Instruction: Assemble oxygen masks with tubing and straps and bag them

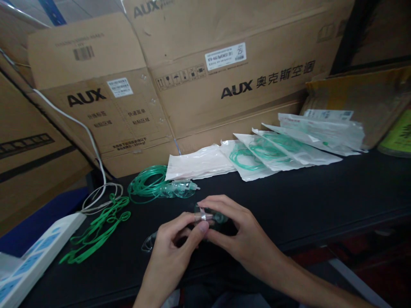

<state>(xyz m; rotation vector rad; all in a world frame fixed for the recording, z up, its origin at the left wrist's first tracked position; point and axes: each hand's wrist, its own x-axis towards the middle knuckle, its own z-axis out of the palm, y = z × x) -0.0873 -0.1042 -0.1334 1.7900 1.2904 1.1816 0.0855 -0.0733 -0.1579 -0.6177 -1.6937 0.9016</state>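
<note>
Between my two hands is a clear greenish plastic face mask [219,217] with a shiny metal nose strip [204,217]. My left hand [173,237] grips its left side, thumb near the strip. Closed around the right side, my right hand [240,224] has its index finger over the top edge and its thumb below. My fingers hide part of the mask. Just left of my left hand, a clear plastic piece [148,243] rests on the black tabletop [289,196], partly hidden by that hand. Beyond my hands lie a coil of green tubing [146,182] and clear plastic mask parts [180,188].
Green elastic straps [102,229] lie left, beside a white power strip [45,252] and its cable [86,128]. White packets [201,162] and clear bags of green tubing [253,156] line the back against large cardboard boxes [192,98]. A yellow-green container [398,134] stands far right.
</note>
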